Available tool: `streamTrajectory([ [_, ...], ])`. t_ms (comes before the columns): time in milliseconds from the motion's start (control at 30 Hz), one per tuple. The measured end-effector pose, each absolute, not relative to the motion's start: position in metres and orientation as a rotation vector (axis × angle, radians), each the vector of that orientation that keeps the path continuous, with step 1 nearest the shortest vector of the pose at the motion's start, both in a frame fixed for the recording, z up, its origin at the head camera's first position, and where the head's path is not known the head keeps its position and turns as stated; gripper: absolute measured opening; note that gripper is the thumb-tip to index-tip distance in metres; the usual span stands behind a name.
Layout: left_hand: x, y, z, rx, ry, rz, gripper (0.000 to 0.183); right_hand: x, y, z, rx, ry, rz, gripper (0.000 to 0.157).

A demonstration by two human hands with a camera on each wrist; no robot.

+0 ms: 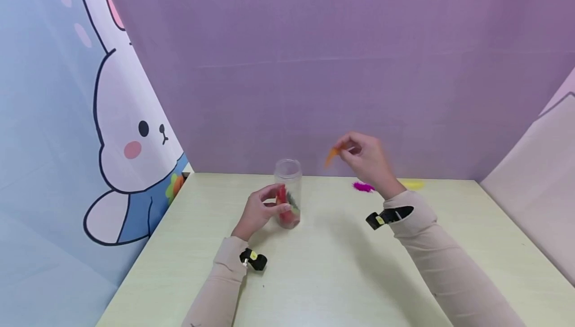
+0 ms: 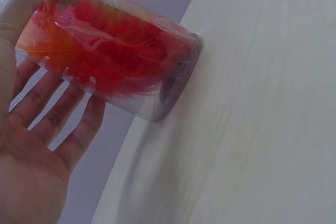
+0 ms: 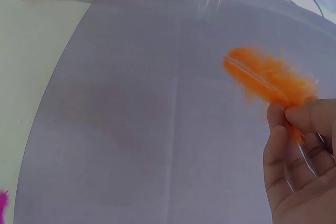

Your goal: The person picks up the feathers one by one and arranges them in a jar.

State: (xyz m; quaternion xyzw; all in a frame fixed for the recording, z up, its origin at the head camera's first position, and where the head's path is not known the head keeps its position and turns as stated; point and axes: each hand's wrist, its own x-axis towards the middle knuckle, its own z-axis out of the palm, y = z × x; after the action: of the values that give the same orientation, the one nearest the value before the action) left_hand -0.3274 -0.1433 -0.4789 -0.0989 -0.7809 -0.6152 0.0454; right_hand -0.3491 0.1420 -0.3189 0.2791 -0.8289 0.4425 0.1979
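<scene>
A clear plastic jar (image 1: pixel 293 167) stands upright on the pale table, with red, orange and green feathers (image 2: pixel 105 40) packed in its lower part. My left hand (image 1: pixel 259 209) holds it from the left side, thumb and fingers curved around the wall. The jar's mouth has no lid on it. Up and to the right of that mouth, my right hand (image 1: pixel 365 156) pinches an orange feather (image 3: pixel 262 77) between thumb and fingertips. Its fluffy tip points left, toward the jar, and hangs in the air.
Behind my right wrist a magenta feather (image 1: pixel 363 186) and a yellow feather (image 1: pixel 413 184) lie near the table's back edge. A purple cloth wall (image 1: pixel 314 67) rises right behind the table (image 1: pixel 314 287). At the left hangs a blue sheet with a rabbit print (image 1: pixel 130 167).
</scene>
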Motion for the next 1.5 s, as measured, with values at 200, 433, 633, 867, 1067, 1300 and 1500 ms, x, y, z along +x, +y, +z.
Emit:
streamTrajectory([
  [200,-0.317,-0.141,-0.463,-0.322,-2.387,-1.883,0.061,-0.348,0.125,-0.315,0.810,-2.272,1.273,0.009],
  [433,-0.332,-0.142,-0.482,-0.305,-2.404,-1.888,0.064,-0.349,0.108,-0.314,0.836,-2.199,1.326,0.009],
  [633,-0.336,-0.142,-0.490,-0.312,-2.370,-1.889,0.064,-0.350,0.098,-0.316,0.854,-2.178,1.342,0.011],
  [867,-0.334,-0.141,-0.490,-0.318,-2.357,-1.889,0.062,-0.351,0.090,-0.319,0.891,-2.199,1.341,0.012],
  [1067,-0.335,-0.141,-0.490,-0.329,-2.362,-1.888,0.064,-0.354,0.085,-0.324,0.908,-2.249,1.302,0.012],
  [1300,-0.335,-0.142,-0.491,-0.345,-2.359,-1.875,0.065,-0.356,0.083,-0.331,0.943,-2.278,1.260,0.011],
  [1500,-0.335,-0.142,-0.492,-0.352,-2.360,-1.861,0.067,-0.358,0.083,-0.336,0.972,-2.294,1.216,0.013],
])
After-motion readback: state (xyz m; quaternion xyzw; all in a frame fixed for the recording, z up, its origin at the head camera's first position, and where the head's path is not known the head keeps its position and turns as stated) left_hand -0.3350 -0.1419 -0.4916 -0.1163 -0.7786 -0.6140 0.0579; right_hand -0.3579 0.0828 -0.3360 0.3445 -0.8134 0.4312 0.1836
